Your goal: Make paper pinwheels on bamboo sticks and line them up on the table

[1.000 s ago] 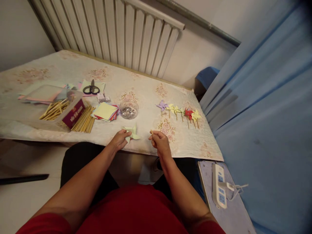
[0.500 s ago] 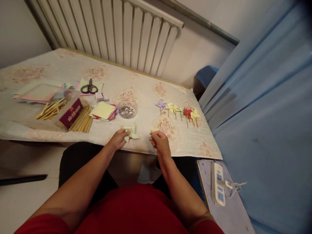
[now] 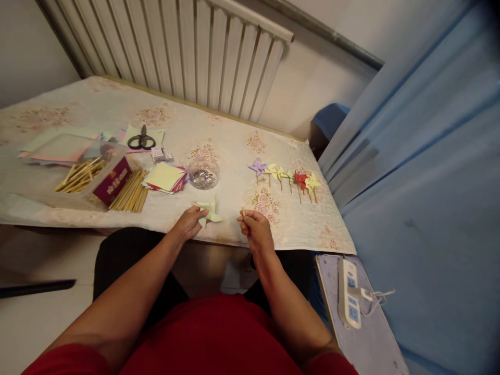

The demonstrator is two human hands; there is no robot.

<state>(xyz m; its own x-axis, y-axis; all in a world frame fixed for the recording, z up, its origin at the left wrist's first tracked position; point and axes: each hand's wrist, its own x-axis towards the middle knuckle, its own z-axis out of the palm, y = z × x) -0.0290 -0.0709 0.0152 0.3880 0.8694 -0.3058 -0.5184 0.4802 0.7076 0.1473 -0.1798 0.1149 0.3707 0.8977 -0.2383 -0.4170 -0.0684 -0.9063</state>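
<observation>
Between thumb and fingers, my left hand [image 3: 190, 221] pinches a pale green paper pinwheel [image 3: 212, 212] over the table's front edge. To its right, my right hand [image 3: 255, 226] is closed on a short wooden stick [image 3: 243, 211]; only its tip shows above the fingers. A gap separates the two hands. Beyond the pinwheel stands a round clear dish [image 3: 203, 175] of small metal pieces. Several pinwheels on sticks lie in a row to the right, among them a purple pinwheel [image 3: 258, 166] and a red pinwheel [image 3: 300, 179].
At left, a clear plastic box [image 3: 84, 200] holds wooden sticks, with more sticks [image 3: 130, 195] beside it. Stacked paper squares [image 3: 165, 177], small boxes [image 3: 161, 154] and black scissors [image 3: 141, 139] lie nearby. A power strip [image 3: 349, 294] rests on a lower surface at right, by a blue curtain [image 3: 425, 208].
My right hand has turned slightly, and more of the stick's tip shows above its fingers. The left hand and pinwheel have barely moved.
</observation>
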